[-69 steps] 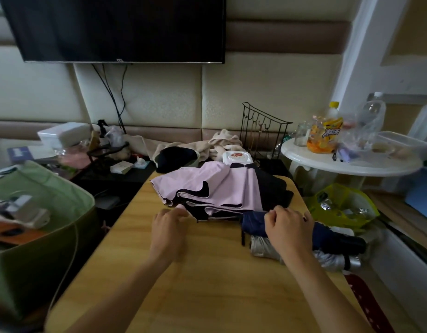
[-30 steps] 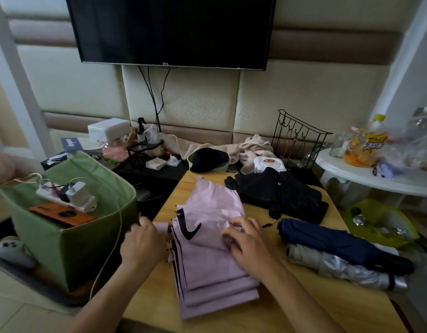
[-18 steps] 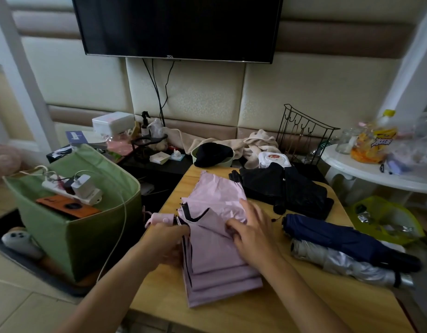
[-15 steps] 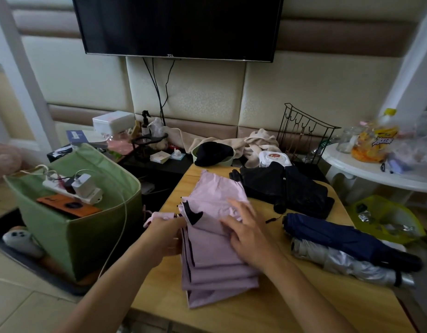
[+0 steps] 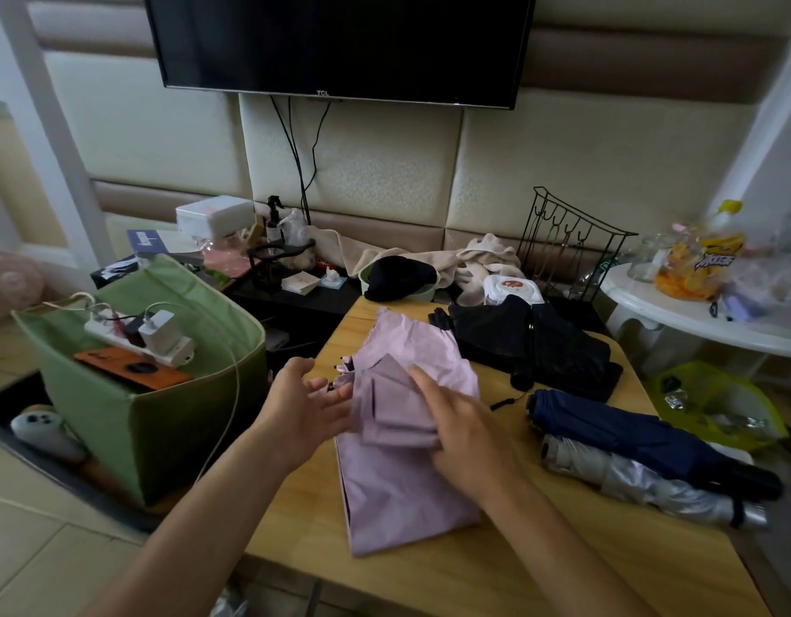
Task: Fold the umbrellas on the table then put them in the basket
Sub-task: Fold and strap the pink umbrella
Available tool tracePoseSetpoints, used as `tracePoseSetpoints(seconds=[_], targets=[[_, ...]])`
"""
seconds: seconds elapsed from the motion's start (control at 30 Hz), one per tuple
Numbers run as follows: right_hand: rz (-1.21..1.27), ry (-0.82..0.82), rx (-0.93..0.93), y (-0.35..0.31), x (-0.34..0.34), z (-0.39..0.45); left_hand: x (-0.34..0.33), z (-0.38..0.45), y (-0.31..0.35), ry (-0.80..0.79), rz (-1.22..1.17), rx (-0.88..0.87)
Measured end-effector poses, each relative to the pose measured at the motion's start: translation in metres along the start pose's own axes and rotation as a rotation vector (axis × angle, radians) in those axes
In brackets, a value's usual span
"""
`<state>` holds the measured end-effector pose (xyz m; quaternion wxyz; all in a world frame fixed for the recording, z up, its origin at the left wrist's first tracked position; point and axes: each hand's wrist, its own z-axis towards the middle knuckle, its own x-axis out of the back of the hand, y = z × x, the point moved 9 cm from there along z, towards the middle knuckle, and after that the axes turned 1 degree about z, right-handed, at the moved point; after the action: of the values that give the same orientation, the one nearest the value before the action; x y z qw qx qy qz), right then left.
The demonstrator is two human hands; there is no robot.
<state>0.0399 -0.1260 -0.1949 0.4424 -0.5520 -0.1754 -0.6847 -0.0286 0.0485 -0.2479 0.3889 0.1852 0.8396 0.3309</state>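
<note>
Hands on the pink fabric umbrella [image 5: 407,438] mid-table on the light wooden table [image 5: 518,567]. Right hand [image 5: 460,431] lies flat on its folds, fingers straight. Left hand [image 5: 304,405] is released, fingertips touching the canopy's 9 o'clock edge. Green fabric basket [image 5: 162,416] sits at 9 o'clock, off the table. Black umbrella [image 5: 540,345] at 1 o'clock; navy umbrella [image 5: 643,431] and silver umbrella [image 5: 647,485] at 3 o'clock.

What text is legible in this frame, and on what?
"TCL": bottom bezel of the television.
Blue box left of the white case: white lettering, too blurred to read.
Yellow bottle on the white round table: purple brand word, too blurred to read.
Wet-wipes pack: printed lid, too small to read.
Small cards on the black stand: unreadable.
</note>
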Motion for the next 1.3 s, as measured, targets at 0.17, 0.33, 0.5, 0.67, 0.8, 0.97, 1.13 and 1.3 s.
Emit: tracePoseSetpoints(seconds=[0.17,0.33,0.5,0.67,0.8,0.97,1.13,1.3], targets=[[0.142,0.07,-0.172,0.027,0.0,0.015,0.021,-0.01,0.013,0.202,0.783,-0.134],[0.169,0.111,-0.167,0.03,-0.001,0.02,0.009,-0.002,0.01,0.117,1.915,-0.46],[0.16,0.081,-0.156,0.029,-0.001,0.022,-0.048,-0.038,-0.031,-0.626,1.841,-0.68],[0.157,-0.082,-0.107,0.026,-0.013,0.024,-0.044,-0.038,-0.069,-0.782,1.986,-0.583],[0.23,-0.316,-0.119,0.027,-0.023,0.018,-0.061,-0.049,-0.022,-0.513,1.845,-1.016],[0.258,-0.473,-0.133,0.024,-0.023,0.006,-0.057,-0.053,0.022,-0.174,1.493,-1.245],[0.003,-0.109,-0.126,0.023,-0.002,0.017,-0.049,-0.072,0.043,0.106,1.235,-1.39],[0.046,0.101,-0.235,0.028,0.015,0.023,-0.057,-0.059,0.013,-0.349,0.924,-0.781]])
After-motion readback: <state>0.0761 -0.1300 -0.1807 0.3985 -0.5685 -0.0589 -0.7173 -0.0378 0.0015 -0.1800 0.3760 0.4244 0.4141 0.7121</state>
